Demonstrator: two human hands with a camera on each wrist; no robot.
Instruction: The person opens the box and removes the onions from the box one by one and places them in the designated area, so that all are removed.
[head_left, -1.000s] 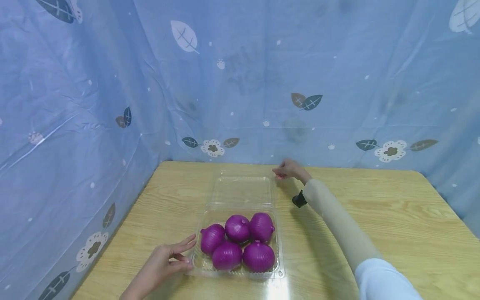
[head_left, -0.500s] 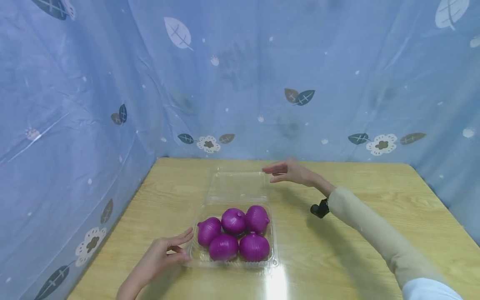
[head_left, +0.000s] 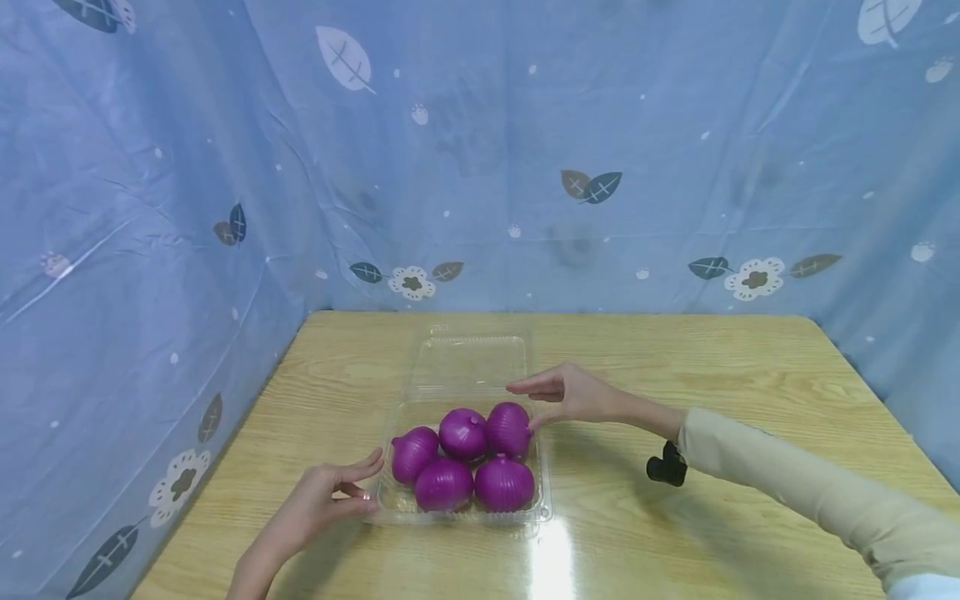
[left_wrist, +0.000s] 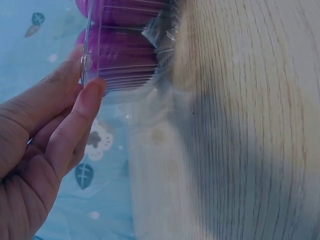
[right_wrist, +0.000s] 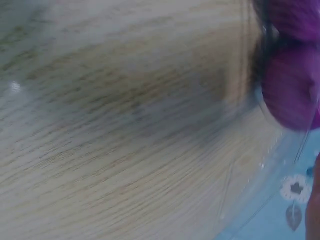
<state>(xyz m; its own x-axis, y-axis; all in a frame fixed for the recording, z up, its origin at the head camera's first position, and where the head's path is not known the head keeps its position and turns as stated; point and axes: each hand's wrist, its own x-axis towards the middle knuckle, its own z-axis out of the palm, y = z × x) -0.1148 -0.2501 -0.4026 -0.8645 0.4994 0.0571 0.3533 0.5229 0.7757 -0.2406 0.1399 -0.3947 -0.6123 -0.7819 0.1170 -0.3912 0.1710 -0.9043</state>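
Observation:
A clear plastic clamshell box (head_left: 545,492) lies on the table with its lid (head_left: 472,360) folded back away from me. Several purple onions (head_left: 505,483) fill its base. My left hand (head_left: 318,504) pinches the rim at the box's near left side; in the left wrist view thumb and finger (left_wrist: 92,95) meet at that rim. At the back right corner of the base is my right hand (head_left: 577,396), thumb and fingers spread apart beside the back right onion (head_left: 510,429). Only a sliver of the right hand (right_wrist: 314,210) shows in the right wrist view.
The wood-grain table (head_left: 712,375) extends to both sides of the box. A blue curtain (head_left: 480,150) with leaf and flower prints hangs behind and along the left. A small black device (head_left: 666,467) hangs under the right wrist.
My right hand has come from the far right corner of the lid toward me, to the back right of the base, with its fingers spreading. The left hand keeps its hold on the rim.

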